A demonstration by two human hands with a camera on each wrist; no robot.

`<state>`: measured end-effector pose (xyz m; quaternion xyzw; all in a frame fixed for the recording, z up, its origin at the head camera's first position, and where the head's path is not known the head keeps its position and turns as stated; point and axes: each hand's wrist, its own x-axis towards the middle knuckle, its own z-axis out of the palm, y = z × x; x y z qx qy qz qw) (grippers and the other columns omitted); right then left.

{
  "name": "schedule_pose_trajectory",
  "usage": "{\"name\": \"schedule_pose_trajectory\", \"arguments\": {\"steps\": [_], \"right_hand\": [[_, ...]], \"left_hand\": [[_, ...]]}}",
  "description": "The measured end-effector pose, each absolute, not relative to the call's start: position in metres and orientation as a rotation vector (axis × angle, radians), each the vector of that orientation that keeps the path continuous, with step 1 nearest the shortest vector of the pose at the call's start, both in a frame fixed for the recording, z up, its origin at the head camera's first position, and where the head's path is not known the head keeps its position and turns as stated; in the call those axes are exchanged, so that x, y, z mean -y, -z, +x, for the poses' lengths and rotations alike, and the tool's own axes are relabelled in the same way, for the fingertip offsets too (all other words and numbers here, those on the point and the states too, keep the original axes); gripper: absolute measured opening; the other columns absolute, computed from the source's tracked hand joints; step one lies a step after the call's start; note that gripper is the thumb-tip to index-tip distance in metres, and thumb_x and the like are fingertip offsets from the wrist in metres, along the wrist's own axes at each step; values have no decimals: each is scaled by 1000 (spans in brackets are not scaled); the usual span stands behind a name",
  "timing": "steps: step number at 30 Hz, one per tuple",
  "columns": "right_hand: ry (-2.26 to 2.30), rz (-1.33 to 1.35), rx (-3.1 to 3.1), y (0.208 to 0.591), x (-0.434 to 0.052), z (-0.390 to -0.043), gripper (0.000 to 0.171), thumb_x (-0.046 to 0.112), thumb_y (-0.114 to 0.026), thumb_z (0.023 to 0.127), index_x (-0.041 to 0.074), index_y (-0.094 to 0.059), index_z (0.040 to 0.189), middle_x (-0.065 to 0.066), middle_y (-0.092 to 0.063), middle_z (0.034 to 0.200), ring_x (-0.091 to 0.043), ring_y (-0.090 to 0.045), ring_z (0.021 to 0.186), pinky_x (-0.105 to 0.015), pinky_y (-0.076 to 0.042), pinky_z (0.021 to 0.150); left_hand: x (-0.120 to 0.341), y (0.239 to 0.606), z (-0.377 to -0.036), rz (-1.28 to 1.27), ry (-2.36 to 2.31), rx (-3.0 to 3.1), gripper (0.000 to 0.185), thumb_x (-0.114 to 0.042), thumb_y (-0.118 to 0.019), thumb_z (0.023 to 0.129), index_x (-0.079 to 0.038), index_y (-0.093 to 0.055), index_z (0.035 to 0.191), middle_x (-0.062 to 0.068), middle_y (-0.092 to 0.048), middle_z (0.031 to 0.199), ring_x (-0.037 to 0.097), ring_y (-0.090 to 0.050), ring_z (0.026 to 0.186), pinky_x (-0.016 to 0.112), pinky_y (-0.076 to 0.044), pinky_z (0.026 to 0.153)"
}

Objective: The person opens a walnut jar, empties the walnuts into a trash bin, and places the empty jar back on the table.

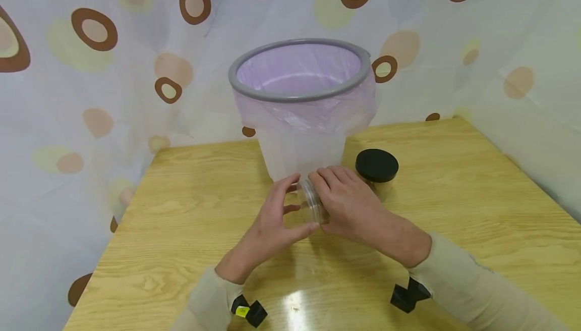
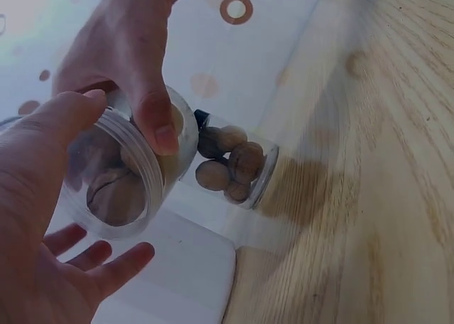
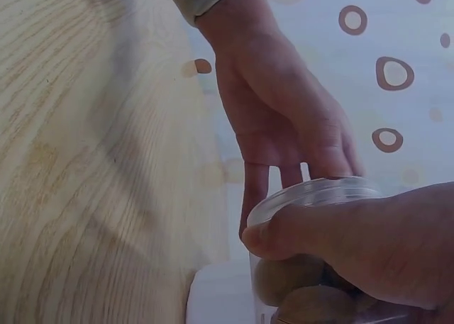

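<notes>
A clear plastic jar (image 1: 313, 204) lies tipped on its side above the table, its threaded rim facing left. Walnuts (image 2: 117, 195) show through its wall. My right hand (image 1: 351, 205) grips the jar's body, with the thumb (image 3: 298, 232) along its side near the rim. Around the mouth my left hand (image 1: 272, 220) spreads its fingers loosely, and its thumb is at the rim; whether it touches cannot be told. Just right of the hands stands a second clear jar with a black lid (image 1: 376, 164), and walnuts (image 2: 230, 164) fill part of it.
Behind the hands stands a white bin (image 1: 299, 152) with a grey rim (image 1: 299, 98) and a pinkish-purple bag liner (image 1: 308, 116). The wooden table (image 1: 195, 210) meets a spotted cloth backdrop (image 1: 136, 58) at the back and sides.
</notes>
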<state>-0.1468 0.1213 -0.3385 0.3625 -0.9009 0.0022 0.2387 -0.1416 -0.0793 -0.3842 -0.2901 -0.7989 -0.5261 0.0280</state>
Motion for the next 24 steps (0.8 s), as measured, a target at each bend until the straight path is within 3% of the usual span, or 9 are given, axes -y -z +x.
{"name": "schedule_pose_trajectory", "arguments": {"steps": [7,16,19,24], "right_hand": [[8,1016,2464,338,-118,-149,95,44,-96,53,1,-52,126,-13,-62,115,-32,-58,108,-44,-48,98],[4,1018,2451,337,-118,-149,92,44,-95,55,2,-53,125,-12,-62,115,-32,-58,107,-43,-49,96],[5,1019,2444,337,-119,-149,91,43,-94,55,2,-53,125,-12,-63,114,-32,-59,107,-43,-50,95],[4,1021,2447,338,-120,-148,88,39,-95,54,2,-53,122,-11,-63,113,-31,-59,106,-43,-50,94]], "left_hand": [[82,389,-143,-1093,1460,2298,91,-3,-81,78,-10,-27,151,11,-31,148,26,-41,131,32,-56,93],[81,388,-141,-1012,1515,2319,86,-5,-80,79,-9,-31,150,11,-37,146,30,-48,129,35,-59,87],[80,385,-139,-922,1577,2398,81,-12,-77,84,-9,-32,150,9,-39,145,32,-52,126,35,-59,85],[79,380,-138,-671,1638,2634,65,-40,-65,94,-16,-38,148,3,-51,136,23,-61,110,31,-58,81]]}}
